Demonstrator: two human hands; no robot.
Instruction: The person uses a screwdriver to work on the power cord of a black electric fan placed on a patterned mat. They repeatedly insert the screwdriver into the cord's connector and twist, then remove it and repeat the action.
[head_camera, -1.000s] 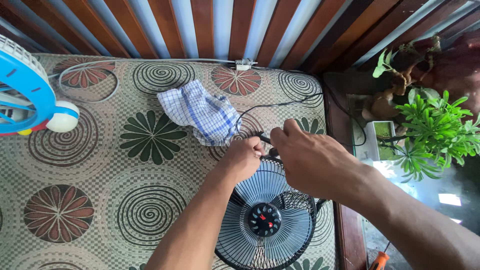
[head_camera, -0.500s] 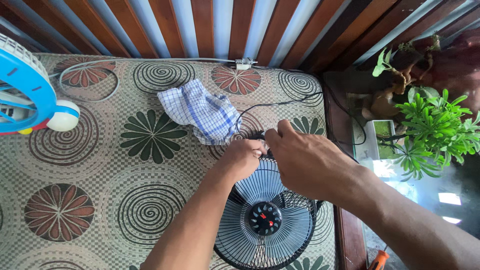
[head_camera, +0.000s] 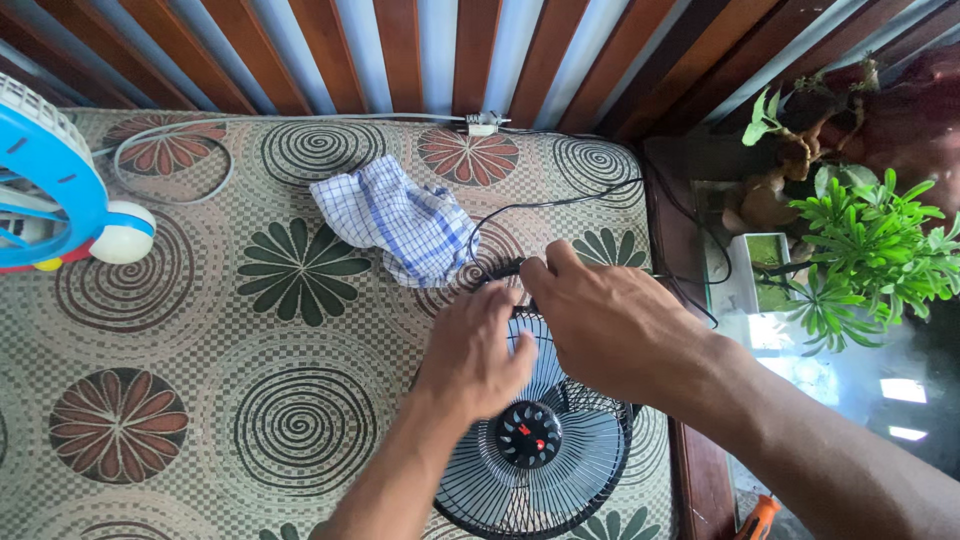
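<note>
Far left: a blue-and-white plastic fan (head_camera: 45, 190) lies at the left edge of the frame, well apart from your hands and untouched.
Upper centre: the blue-and-white checked cloth (head_camera: 395, 220) sits crumpled on the patterned mat (head_camera: 200, 340), just above your hands, where it lay a second ago.
Left hand: your left hand (head_camera: 475, 350) lies over the upper rim of the round black wire-grille fan (head_camera: 535, 450), fingers curled down onto the grille; it has barely shifted.
Fan: it lies face up at the lower centre of the frame, red-marked hub showing, in the same spot as before.
Right hand: your right hand (head_camera: 610, 325) has slid a little left along the top of the rim since a second ago and now meets the left, fingers pinched at the same point. What they pinch is hidden.
Meaning: both hands have closed in on one spot of the rim, likely a clip or catch.
Cord: the black cable (head_camera: 560, 203) trails from the rim toward the upper right, slack.
</note>
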